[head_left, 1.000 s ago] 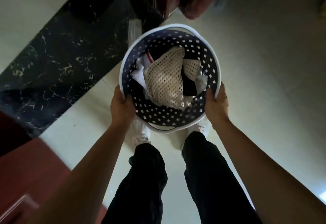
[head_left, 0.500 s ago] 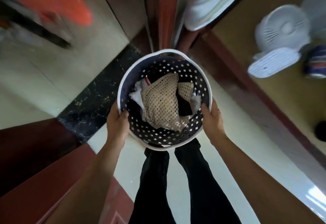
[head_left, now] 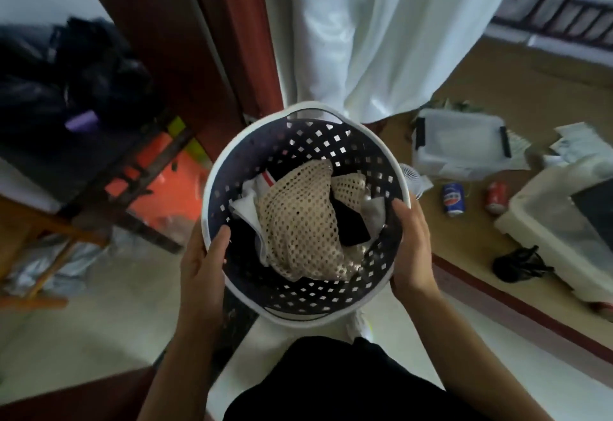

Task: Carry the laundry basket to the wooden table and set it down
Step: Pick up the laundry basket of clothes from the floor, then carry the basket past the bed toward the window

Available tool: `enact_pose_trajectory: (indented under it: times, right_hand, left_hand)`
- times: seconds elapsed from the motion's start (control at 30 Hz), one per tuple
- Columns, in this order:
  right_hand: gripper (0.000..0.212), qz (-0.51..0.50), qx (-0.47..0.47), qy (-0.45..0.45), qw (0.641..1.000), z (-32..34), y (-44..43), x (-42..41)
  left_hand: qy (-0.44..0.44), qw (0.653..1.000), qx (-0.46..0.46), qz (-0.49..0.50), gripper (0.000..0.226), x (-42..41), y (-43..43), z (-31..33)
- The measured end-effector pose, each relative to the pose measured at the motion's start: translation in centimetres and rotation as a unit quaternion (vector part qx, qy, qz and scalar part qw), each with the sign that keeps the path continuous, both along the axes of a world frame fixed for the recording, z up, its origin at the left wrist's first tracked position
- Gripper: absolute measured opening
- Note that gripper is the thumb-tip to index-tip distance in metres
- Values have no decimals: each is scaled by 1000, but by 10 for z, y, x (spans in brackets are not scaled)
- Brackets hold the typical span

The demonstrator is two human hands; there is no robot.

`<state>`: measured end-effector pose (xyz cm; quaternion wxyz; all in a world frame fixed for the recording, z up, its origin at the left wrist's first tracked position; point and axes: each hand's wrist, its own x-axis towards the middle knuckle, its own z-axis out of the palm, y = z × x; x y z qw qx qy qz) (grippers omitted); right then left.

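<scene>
Both hands grip the round laundry basket (head_left: 232,168) by its white rim, left hand (head_left: 202,264) and right hand (head_left: 411,248) on opposite sides, thumbs inside. A beige mesh garment (head_left: 298,221) lies on dark and white clothes. Beyond, a white curtain (head_left: 381,32); at right, two soda cans (head_left: 452,198) on a brown floor.

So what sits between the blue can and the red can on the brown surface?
Nothing: in the head view, bare brown surface separates the blue can from the red can.
</scene>
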<state>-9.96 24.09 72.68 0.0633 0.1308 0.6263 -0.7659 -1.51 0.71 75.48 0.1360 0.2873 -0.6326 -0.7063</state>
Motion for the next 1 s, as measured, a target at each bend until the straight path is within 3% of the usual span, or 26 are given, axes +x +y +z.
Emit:
enact_pose_trajectory:
  times: [0.13, 0.27, 0.4, 0.5, 0.7, 0.83, 1.0]
  right_hand:
    - [35, -36, -31, 26, 999, 24, 4, 20]
    - [53, -114, -46, 32, 992, 20, 19, 67]
    - [43, -225, -43, 33, 973, 20, 59, 127]
    - [40, -334, -36, 41, 941, 28, 108, 180]
    - [55, -500, -34, 83, 862, 36, 209, 307]
    - [35, -577, -38, 88, 811, 30, 276, 390]
    - [62, -647, -26, 63, 759, 18, 357, 490]
  left_hand:
    - [32, 996, -4, -81, 44, 0, -14, 21]
    - [38, 991, 29, -127, 52, -6, -8, 12]
    - [34, 972, 57, -225, 56, -7, 44, 12]
    - [40, 940, 62, -332, 54, 2, 105, 22]
    - [74, 860, 26, -505, 54, 54, 252, 40]
    - [56, 813, 23, -579, 57, 107, 356, 36]
    - [9, 771, 26, -637, 55, 179, 473, 17]
